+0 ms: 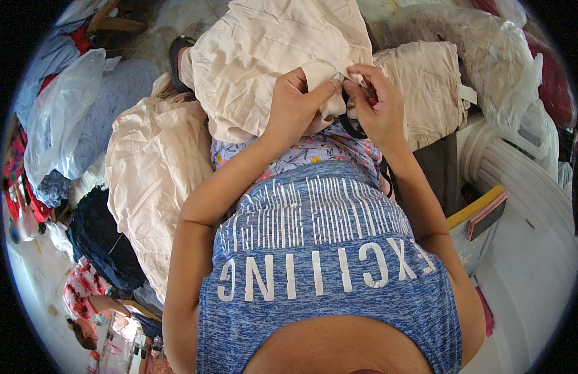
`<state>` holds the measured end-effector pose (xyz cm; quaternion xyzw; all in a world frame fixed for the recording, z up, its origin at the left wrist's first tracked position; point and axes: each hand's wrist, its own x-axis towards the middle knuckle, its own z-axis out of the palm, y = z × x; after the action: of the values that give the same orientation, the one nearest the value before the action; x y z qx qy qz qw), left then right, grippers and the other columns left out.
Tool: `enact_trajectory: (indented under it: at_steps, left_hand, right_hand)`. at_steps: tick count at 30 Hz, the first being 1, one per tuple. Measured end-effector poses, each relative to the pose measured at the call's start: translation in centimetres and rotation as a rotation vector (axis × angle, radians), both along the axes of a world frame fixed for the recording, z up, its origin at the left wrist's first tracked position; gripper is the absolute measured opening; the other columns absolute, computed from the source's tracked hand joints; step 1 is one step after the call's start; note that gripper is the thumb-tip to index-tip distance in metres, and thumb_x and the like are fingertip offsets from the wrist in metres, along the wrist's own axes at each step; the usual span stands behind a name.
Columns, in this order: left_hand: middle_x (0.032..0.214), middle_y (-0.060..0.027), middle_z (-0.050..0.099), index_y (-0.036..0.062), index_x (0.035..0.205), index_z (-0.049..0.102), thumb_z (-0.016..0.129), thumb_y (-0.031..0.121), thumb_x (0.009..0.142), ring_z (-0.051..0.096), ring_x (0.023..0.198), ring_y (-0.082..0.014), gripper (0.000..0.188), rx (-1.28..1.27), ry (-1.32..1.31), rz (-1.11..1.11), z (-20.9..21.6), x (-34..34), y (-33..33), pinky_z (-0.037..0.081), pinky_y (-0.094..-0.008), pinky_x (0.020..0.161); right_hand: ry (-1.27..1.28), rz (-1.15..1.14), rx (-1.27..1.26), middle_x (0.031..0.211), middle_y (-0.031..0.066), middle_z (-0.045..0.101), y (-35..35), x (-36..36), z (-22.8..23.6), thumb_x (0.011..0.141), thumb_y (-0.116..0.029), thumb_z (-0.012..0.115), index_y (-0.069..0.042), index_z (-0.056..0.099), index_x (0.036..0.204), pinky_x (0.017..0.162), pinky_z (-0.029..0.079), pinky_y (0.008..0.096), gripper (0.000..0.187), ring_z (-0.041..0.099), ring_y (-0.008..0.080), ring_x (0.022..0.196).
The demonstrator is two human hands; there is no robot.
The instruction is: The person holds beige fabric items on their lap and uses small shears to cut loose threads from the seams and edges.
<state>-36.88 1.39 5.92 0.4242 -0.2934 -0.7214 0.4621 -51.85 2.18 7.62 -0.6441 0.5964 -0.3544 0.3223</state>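
A large piece of wrinkled cream cloth (pixel 264 56) lies spread over my lap, above a floral garment. My left hand (pixel 295 103) is closed on a fold of it, thumb and fingers pinching near the edge. Beside it, my right hand (pixel 379 103) is closed too, its fingertips at the same cloth edge. A small black-and-red thing (pixel 370 95) shows among the right fingers; its kind is partly hidden by them. Below that hand a black loop or strap (pixel 352 128) hangs against the floral cloth.
More cream cloth (pixel 155 181) is heaped at my left, and a folded cream stack (pixel 423 87) lies at right. Clear plastic bags (pixel 516 75) and a phone (pixel 488 216) are farther right. Dark cloth (pixel 102 237) and another person (pixel 86 299) are at left.
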Motion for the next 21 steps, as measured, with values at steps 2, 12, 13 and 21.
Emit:
enact_trajectory:
  at_steps: [2, 12, 13, 21]
  left_hand:
    - [0.077, -0.0078, 0.064, -0.0033, 0.087, 0.061, 0.063, 0.009, 0.079, 0.060, 0.065, -0.0101, 0.015, 0.088, 0.051, -0.037, 0.0, 0.1, -0.2, 0.047, -0.0228, 0.054]
    - [0.072, -0.0058, 0.064, -0.0030, 0.082, 0.063, 0.068, 0.008, 0.075, 0.057, 0.058, -0.0072, 0.014, -0.183, -0.286, -0.232, 0.1, 0.5, -0.4, 0.045, -0.0215, 0.050]
    - [0.073, -0.0059, 0.064, -0.0030, 0.083, 0.063, 0.068, 0.008, 0.075, 0.057, 0.058, -0.0072, 0.015, -0.138, -0.271, -0.196, 0.2, 0.5, -0.4, 0.045, -0.0216, 0.050]
    - [0.071, -0.0051, 0.064, -0.0021, 0.083, 0.063, 0.067, 0.010, 0.077, 0.056, 0.057, -0.0065, 0.015, -0.098, -0.249, -0.094, 0.8, 0.6, -0.5, 0.043, -0.0204, 0.047]
  right_hand:
    - [0.008, 0.022, -0.065, 0.080, 0.0100, 0.062, 0.0, 0.0, -0.3, 0.075, -0.008, 0.061, -0.005, 0.058, 0.092, 0.058, 0.047, 0.0302, 0.018, 0.061, 0.0239, 0.067]
    - [0.229, 0.080, -0.145, 0.079, 0.0102, 0.062, -1.2, -0.9, 0.6, 0.069, 0.000, 0.054, -0.008, 0.057, 0.087, 0.058, 0.047, 0.0324, 0.019, 0.061, 0.0277, 0.070]
    - [0.238, 0.072, -0.156, 0.078, 0.0102, 0.062, -1.5, -0.6, 0.4, 0.070, -0.001, 0.054, -0.008, 0.057, 0.086, 0.058, 0.047, 0.0326, 0.018, 0.061, 0.0278, 0.070]
    - [0.144, 0.028, 0.006, 0.078, 0.0105, 0.062, -0.2, -0.1, 1.8, 0.071, -0.003, 0.057, -0.009, 0.058, 0.088, 0.056, 0.047, 0.0307, 0.018, 0.062, 0.0243, 0.068]
